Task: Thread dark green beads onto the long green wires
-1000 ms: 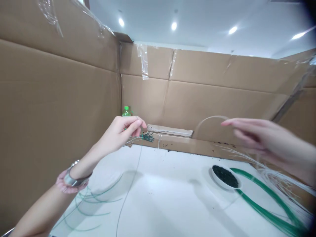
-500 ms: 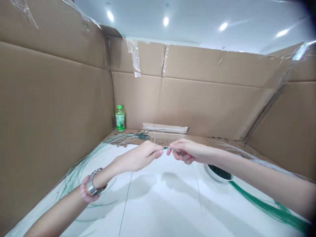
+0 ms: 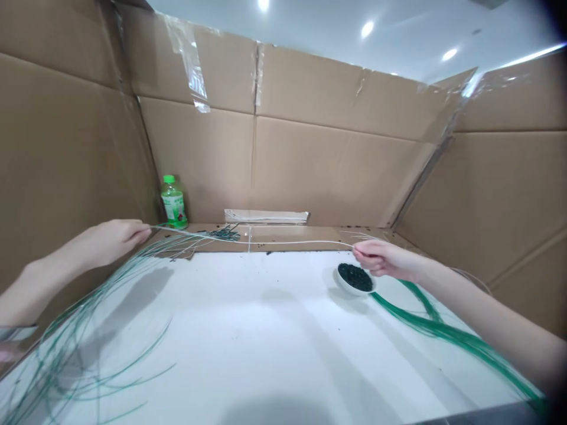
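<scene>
A thin pale wire (image 3: 266,241) stretches taut across the white table, held at both ends. My left hand (image 3: 110,239) pinches its left end near the left cardboard wall. My right hand (image 3: 383,258) pinches its right end just above a small white dish of dark beads (image 3: 354,278). Both hands hover above the table surface.
Loose green wires (image 3: 75,348) fan over the table's left side. A bundle of green strands (image 3: 447,336) runs along the right. A green-capped bottle (image 3: 173,202) stands in the back left corner, near a taped cardboard flap (image 3: 266,216). Cardboard walls (image 3: 336,171) enclose the table.
My hands were pinched close together at the middle; now they have drawn far apart, left and right, pulling the wire straight between them. The view has tipped downward.
</scene>
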Demonstrator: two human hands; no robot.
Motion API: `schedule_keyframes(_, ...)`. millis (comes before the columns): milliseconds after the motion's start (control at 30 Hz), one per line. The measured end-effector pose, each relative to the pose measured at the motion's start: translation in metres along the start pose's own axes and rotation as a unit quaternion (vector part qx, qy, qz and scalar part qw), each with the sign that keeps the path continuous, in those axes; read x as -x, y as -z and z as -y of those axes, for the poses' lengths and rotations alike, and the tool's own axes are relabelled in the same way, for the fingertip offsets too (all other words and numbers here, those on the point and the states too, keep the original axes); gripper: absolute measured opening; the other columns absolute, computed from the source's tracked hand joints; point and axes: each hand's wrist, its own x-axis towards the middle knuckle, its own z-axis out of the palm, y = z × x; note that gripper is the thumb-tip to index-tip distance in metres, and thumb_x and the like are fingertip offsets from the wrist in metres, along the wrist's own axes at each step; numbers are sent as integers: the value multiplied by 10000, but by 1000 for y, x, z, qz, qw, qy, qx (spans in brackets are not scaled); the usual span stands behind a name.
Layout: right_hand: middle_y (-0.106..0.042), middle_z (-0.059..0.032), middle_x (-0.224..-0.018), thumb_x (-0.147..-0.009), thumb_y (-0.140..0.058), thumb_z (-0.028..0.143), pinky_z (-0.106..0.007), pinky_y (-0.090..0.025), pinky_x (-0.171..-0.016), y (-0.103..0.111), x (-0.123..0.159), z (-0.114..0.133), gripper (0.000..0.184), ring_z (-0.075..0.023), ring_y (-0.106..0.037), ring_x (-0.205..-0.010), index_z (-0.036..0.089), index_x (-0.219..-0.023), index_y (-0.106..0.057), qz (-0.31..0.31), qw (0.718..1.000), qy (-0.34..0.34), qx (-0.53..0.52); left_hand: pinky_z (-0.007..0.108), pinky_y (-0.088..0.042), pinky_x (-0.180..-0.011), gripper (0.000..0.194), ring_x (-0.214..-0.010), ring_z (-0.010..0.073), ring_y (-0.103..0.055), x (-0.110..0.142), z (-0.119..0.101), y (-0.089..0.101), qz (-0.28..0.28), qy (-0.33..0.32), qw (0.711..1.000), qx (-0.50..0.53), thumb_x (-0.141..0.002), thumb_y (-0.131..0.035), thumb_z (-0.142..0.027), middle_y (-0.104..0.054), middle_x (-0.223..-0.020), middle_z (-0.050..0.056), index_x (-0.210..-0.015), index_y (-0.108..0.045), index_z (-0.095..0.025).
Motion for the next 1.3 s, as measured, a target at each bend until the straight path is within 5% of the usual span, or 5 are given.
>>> schedule_keyframes(267,-344,101,-499,-920,-493,385,-154,-256,-367,-78,-40,4,304,-22,-278,-376,138,-745,-525,37,999,-3,-21,410,-282,-1087,443,-1308,299,-330,5,-108,-31,29,-178,984,6,-963,-271,-370,-264,-1467,67,-864,-627,-127)
schedule_keyframes(500,-511,20,-485,-846,-509,284,-190,-394,-417,-128,-55,21,245,-68,-456,-420,107,-727,-628,112,992,-26,45,262,-410,-852,319,-943,156,-551,13,-203,-64,229,-303,901,209,-954,-304,-247,-587,-1080,58,-825,-587,-173)
schedule_keyframes(667,-275,109,-449,-847,-520,305,-165,-337,-363,-123,-47,14,226,-39,-225,-396,121,-757,-615,33,997,35,57,234,-296,-593,311,-597,109,-377,14,-202,-79,219,-256,918,210,-944,-302,-242,-418,-641,-28,-647,-365,-174)
schedule_keyframes(900,-516,42,-573,-785,-610,317,-218,-419,-500,-129,-41,-13,154,-80,-471,-506,173,-799,-559,-85,973,213,-36,237,-278,-630,303,-632,111,-367,15,-188,-81,178,-202,926,265,-949,-335,-281,-410,-649,-31,-673,-395,-172)
schedule_keyframes(1300,-517,-28,-1003,-848,-506,423,-265,-454,-735,-158,-125,-30,381,-129,-520,-830,252,-1188,-486,-287,850,394,-198,190,-104,-449,469,-493,60,-93,-5,-200,-104,170,-68,701,689,-823,-482,-576,-155,-564,-85,-622,-326,-181)
